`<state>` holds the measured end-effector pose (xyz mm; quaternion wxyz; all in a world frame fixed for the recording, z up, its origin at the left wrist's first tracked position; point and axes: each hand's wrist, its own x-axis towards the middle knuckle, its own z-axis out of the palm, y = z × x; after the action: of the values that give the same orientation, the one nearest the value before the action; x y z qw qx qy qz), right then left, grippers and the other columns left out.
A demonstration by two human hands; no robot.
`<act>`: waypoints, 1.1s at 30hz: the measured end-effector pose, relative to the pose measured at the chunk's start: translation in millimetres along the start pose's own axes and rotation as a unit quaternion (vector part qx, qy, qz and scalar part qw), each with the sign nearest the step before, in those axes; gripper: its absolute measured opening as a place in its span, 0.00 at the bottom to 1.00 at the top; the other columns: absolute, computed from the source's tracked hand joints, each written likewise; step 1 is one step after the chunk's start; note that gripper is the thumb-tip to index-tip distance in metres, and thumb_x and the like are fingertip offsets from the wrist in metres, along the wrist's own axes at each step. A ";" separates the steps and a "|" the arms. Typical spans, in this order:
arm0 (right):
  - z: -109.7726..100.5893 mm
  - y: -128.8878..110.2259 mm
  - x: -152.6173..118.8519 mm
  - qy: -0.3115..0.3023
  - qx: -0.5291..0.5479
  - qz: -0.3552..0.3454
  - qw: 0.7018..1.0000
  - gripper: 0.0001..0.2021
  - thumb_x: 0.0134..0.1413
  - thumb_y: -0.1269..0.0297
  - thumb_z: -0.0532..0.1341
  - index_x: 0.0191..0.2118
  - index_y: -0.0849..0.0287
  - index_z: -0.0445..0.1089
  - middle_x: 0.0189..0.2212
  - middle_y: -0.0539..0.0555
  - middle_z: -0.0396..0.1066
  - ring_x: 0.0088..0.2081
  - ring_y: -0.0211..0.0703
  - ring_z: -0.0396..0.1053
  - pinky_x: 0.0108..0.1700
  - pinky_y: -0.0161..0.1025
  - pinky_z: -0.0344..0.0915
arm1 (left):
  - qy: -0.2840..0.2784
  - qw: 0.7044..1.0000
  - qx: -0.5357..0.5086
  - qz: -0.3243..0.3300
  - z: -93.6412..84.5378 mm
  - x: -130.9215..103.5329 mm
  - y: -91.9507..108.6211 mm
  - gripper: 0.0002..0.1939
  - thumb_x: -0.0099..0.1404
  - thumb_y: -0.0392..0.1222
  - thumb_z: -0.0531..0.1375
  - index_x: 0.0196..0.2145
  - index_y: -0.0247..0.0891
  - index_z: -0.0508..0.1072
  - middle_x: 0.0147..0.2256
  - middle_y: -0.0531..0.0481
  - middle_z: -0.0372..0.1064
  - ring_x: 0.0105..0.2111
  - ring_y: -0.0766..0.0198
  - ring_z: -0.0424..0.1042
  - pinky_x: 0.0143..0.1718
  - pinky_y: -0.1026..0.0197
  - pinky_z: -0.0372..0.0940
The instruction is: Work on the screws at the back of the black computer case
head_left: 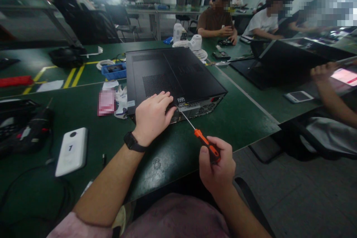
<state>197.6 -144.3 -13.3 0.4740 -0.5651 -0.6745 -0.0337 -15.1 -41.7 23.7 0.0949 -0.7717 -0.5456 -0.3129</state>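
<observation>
A black desktop computer case (161,68) lies on its side on the green table, its back panel turned toward me. My left hand (154,115) rests on the near edge of the case, fingers stretched over the top panel and thumb by the rear edge. In my right hand (219,163) is a screwdriver (210,148) with an orange and black handle. Its long shaft points up and left, and the tip meets the back edge of the case close to my left thumb. Whether a screw sits at the tip is too small to tell.
Left of the case are a blue bin (114,71), a pink packet (106,101), a white power bank (71,151) and a power drill (33,130). Behind it stand small white fans (195,42). To the right lie a phone (299,97) and a co-worker's hand (323,76). Other people sit across the table.
</observation>
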 end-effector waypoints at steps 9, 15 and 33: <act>1.1 3.6 -0.2 0.027 -0.052 -0.006 0.998 0.10 0.69 0.56 0.60 0.46 0.57 0.74 0.32 0.53 0.81 0.27 0.41 0.79 0.30 0.35 0.73 | -0.004 1.000 0.001 0.001 1.0 0.3 -0.3 0.13 0.72 0.42 0.61 0.52 0.40 0.78 0.59 0.44 0.77 0.60 0.53 0.76 0.64 0.47 0.69; -1.3 0.1 0.1 0.002 -0.015 0.019 1.000 0.13 0.69 0.54 0.59 0.49 0.56 0.71 0.35 0.54 0.81 0.30 0.44 0.80 0.31 0.38 0.75 | 0.000 1.000 0.000 0.001 -0.6 0.0 0.5 0.13 0.72 0.41 0.62 0.51 0.39 0.79 0.58 0.43 0.77 0.60 0.52 0.76 0.64 0.47 0.69; -2.0 -2.3 0.5 -0.015 -0.028 0.003 0.999 0.12 0.67 0.56 0.59 0.48 0.58 0.71 0.32 0.54 0.81 0.25 0.43 0.78 0.28 0.37 0.72 | 0.005 1.000 0.011 0.007 -1.0 0.4 1.3 0.12 0.72 0.42 0.61 0.50 0.38 0.79 0.57 0.43 0.78 0.59 0.52 0.76 0.63 0.48 0.70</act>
<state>197.0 -145.9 -10.7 0.4477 -0.5811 -0.6783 -0.0428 -14.3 -42.3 25.0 0.1084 -0.7730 -0.5431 -0.3096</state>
